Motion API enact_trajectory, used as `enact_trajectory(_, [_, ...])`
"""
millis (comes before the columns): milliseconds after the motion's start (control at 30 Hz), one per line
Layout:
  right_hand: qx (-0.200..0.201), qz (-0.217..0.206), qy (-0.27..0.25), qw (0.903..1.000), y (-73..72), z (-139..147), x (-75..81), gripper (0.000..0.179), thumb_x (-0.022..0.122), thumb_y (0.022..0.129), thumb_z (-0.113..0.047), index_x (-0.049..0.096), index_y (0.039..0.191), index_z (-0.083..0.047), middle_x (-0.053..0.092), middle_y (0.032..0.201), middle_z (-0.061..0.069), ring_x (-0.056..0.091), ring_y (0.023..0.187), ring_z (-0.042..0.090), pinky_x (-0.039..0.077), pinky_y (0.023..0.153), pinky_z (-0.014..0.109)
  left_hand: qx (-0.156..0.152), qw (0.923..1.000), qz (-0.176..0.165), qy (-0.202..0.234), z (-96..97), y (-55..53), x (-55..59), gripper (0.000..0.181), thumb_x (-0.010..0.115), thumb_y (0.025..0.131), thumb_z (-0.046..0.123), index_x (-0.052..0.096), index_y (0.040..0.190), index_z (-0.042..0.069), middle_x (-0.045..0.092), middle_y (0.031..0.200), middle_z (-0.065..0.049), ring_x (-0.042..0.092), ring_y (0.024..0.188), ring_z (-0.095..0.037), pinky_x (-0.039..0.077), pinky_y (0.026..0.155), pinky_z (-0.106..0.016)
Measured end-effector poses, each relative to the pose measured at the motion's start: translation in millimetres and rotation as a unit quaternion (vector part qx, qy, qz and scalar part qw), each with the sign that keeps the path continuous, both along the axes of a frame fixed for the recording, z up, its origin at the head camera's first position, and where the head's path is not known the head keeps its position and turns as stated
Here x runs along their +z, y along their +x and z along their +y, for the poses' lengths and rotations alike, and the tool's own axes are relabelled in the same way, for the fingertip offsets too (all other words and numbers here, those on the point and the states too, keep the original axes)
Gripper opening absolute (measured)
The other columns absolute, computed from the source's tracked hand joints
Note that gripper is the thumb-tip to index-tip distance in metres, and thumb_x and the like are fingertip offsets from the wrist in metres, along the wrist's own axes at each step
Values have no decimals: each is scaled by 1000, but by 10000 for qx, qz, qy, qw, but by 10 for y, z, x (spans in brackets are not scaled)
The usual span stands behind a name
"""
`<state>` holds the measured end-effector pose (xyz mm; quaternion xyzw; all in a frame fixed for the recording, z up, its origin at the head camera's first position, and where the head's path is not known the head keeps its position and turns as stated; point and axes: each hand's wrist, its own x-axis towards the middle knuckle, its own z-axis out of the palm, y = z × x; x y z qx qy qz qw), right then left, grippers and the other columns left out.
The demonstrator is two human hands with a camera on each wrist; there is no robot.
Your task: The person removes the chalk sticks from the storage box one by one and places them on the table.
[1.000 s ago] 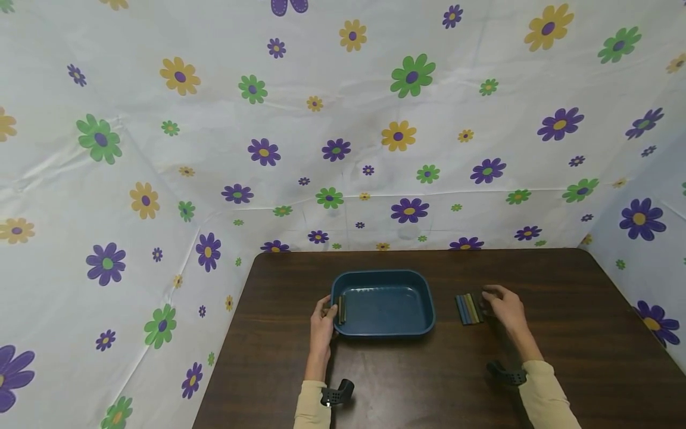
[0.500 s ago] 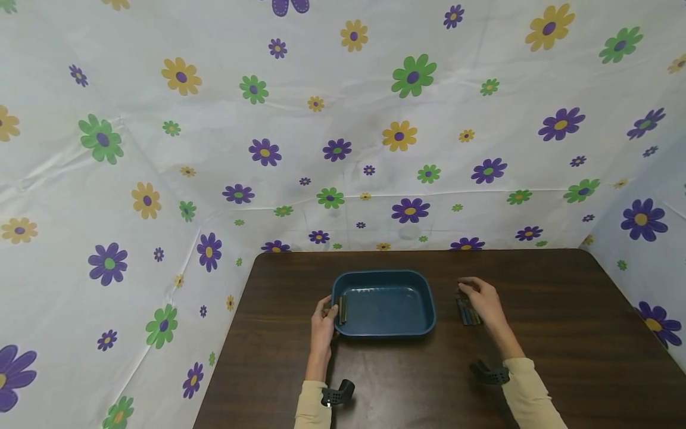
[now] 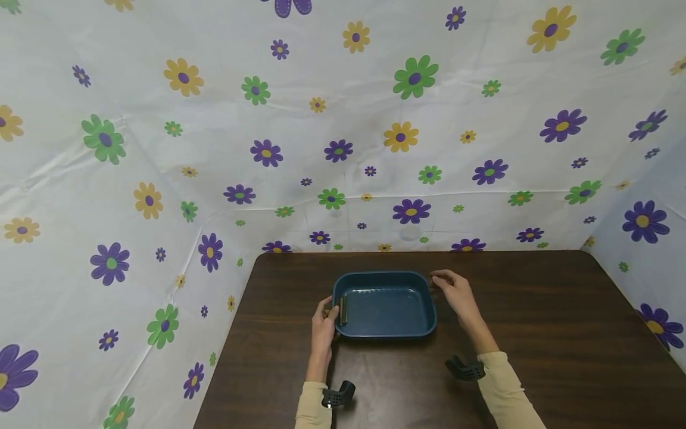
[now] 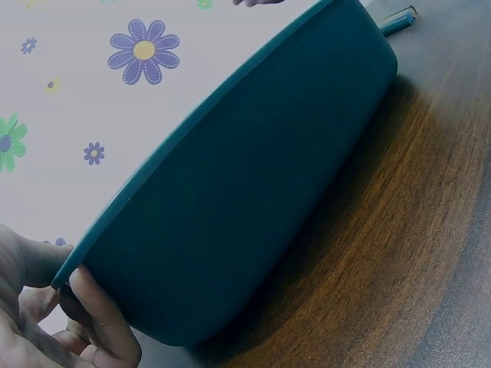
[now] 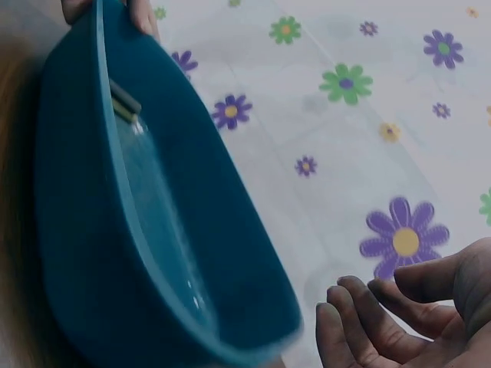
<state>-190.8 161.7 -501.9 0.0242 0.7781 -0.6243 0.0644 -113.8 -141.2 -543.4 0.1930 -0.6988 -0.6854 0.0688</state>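
My left hand (image 3: pixel 322 325) grips the left rim of a blue rectangular plastic tub (image 3: pixel 388 335), thumb over the edge and fingers outside. Short olive and grey sticks (image 5: pixel 125 103) lie inside against the tub's left wall. Just outside the right rim is my right hand (image 3: pixel 455 296), raised, its thumb near the index finger. In the right wrist view its fingers (image 5: pixel 383 330) are curled, and I cannot tell whether a stick is pinched there. More short sticks (image 4: pixel 399 21) lie on the table to the right of the tub; my right hand and wrist hide them in the head view.
The dark brown wooden table (image 3: pixel 541 322) has rounded back corners. A white flower-print cloth (image 3: pixel 300 119) hangs behind it and along both sides. Black straps (image 3: pixel 339 394) with wrist cameras sit at both cuffs.
My right hand has moved left from beside the sticks, passing over them, to the tub's right rim. The left hand and the tub stay put.
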Motion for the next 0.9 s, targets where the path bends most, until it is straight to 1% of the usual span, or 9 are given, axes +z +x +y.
enact_trajectory(67, [81, -14, -143, 9999, -6, -82, -1, 36, 52, 109, -13, 57, 134, 12, 70, 114, 26, 69, 104, 36, 58, 84, 38, 20, 10000, 35, -9, -11, -4, -33, 37, 57, 105, 8, 56, 139, -5, 58, 95, -23, 46, 61, -16, 40, 54, -28])
enact_trajectory(133, [152, -49, -278, 9995, -12, -164, -12, 35, 52, 110, -13, 57, 134, 12, 69, 115, 27, 68, 107, 40, 59, 83, 37, 71, 10000, 36, -10, -32, -45, -159, 37, 58, 105, 10, 57, 140, -2, 59, 95, -20, 46, 61, -15, 39, 52, -27])
enact_trajectory(200, [184, -125, -359, 9991, -22, -234, -27, 35, 52, 109, -13, 58, 134, 11, 69, 115, 27, 68, 106, 40, 59, 82, 36, 54, 10000, 52, 26, -41, -48, -165, 36, 58, 105, 10, 58, 139, -2, 59, 95, -19, 46, 61, -15, 40, 52, -26])
enact_trajectory(367, [244, -144, -470, 9985, -24, -359, -30, 35, 53, 109, -14, 59, 133, 10, 70, 113, 26, 68, 105, 40, 59, 85, 42, 35, 9999, 79, 138, -39, -45, -161, 36, 58, 105, 10, 57, 139, -2, 59, 96, -22, 45, 60, -14, 40, 52, -26])
enact_trajectory(467, [270, -136, -547, 9980, -19, -413, -16, 35, 53, 109, -14, 58, 134, 11, 71, 112, 24, 67, 108, 42, 57, 89, 47, 30, 9999, 62, 94, -32, -40, -140, 37, 57, 105, 9, 56, 139, -4, 59, 95, -21, 46, 60, -13, 40, 51, -25])
enact_trajectory(667, [383, -214, -632, 9970, -32, -504, -38, 35, 52, 109, -13, 57, 134, 12, 70, 114, 27, 65, 110, 44, 54, 93, 55, -54, 10000, 3, 82, -24, -22, -11, 37, 55, 104, 4, 53, 139, -11, 59, 89, -16, 49, 62, -17, 43, 53, -30])
enact_trajectory(733, [406, -266, -671, 9966, -36, -536, -54, 35, 51, 110, -12, 57, 133, 13, 69, 115, 29, 64, 110, 45, 53, 94, 57, -65, 9999, -23, 86, -17, -15, 9, 38, 55, 105, 4, 53, 139, -10, 59, 90, -15, 49, 63, -18, 43, 53, -30])
enact_trajectory(833, [441, -269, -718, 9961, -25, -586, -74, 34, 51, 110, -11, 57, 133, 13, 69, 115, 30, 64, 110, 45, 52, 94, 59, -30, 10000, -42, 46, -12, -15, -34, 38, 56, 105, 7, 55, 140, -7, 59, 93, -17, 47, 62, -16, 41, 53, -28])
enact_trajectory(900, [458, -251, -685, 9963, -17, -628, -96, 34, 51, 110, -11, 58, 132, 13, 69, 115, 29, 65, 109, 44, 53, 93, 57, 25, 10000, -66, 40, -14, -20, -78, 38, 57, 105, 9, 56, 141, -3, 59, 95, -19, 46, 62, -14, 40, 53, -27])
